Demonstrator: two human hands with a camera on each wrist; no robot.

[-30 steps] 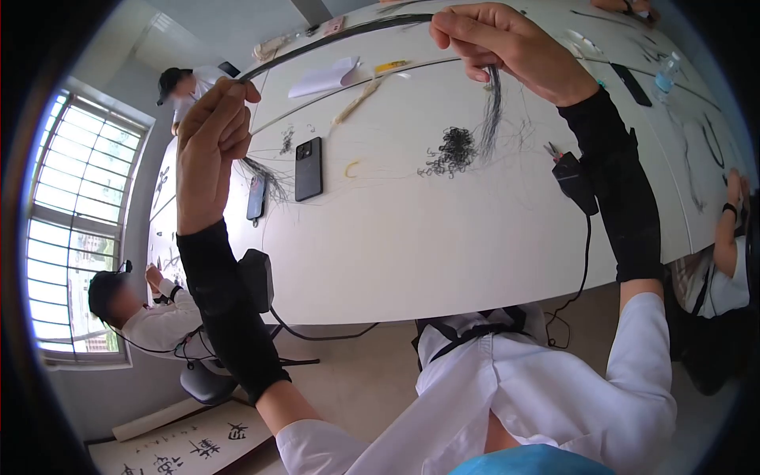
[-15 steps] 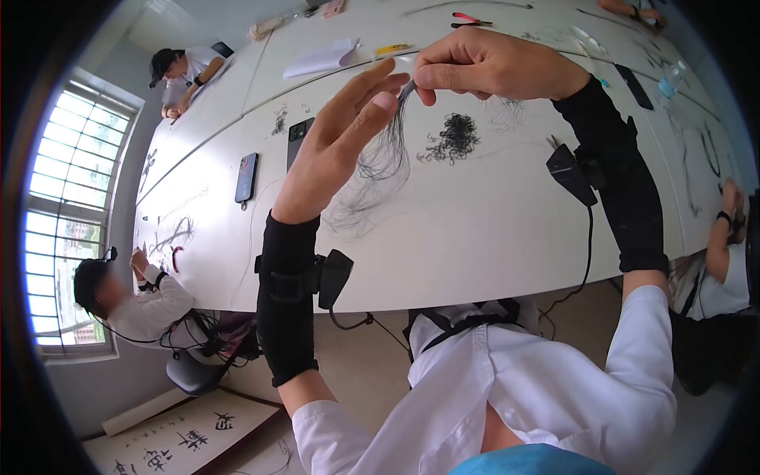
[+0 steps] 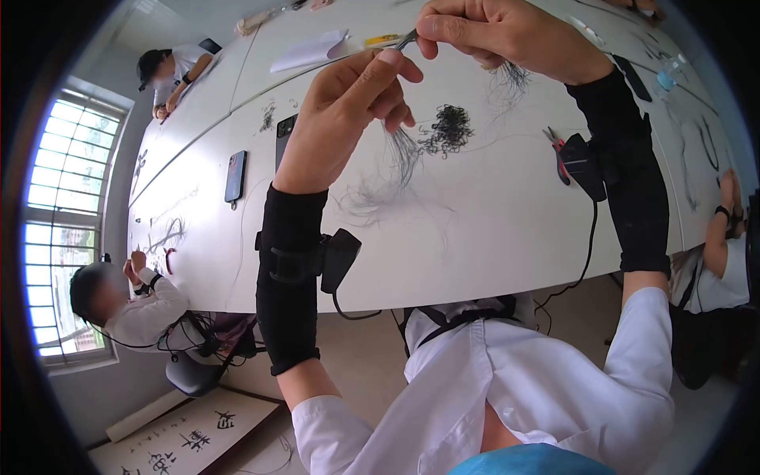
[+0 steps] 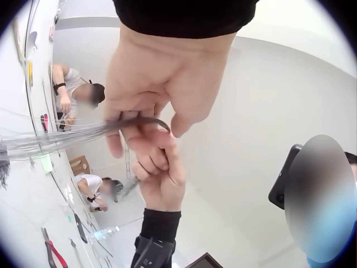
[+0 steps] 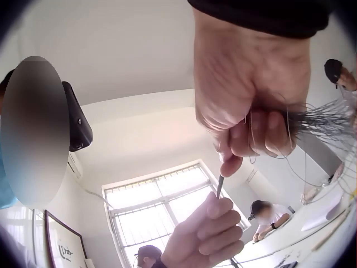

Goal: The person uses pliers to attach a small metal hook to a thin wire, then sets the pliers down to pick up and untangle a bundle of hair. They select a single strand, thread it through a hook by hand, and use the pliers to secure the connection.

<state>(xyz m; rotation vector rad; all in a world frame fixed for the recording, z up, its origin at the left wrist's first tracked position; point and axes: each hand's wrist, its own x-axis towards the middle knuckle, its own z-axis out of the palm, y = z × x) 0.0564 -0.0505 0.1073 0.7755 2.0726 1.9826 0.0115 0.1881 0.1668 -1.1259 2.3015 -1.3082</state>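
Left hand (image 3: 347, 109) and right hand (image 3: 514, 39) apparently pinch dark strands (image 3: 407, 39), well inside the table's near edge (image 3: 443, 296).

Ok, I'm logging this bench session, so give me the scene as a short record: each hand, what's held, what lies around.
left hand: left hand pinches a bundle of thin dark strands
right hand: right hand grips the same bundle
strand ends: loose ends fan out past both hands
surface: white table
on it: pile of dark curled pieces, red-handled pliers, phone, white paper
strand material: cannot tell
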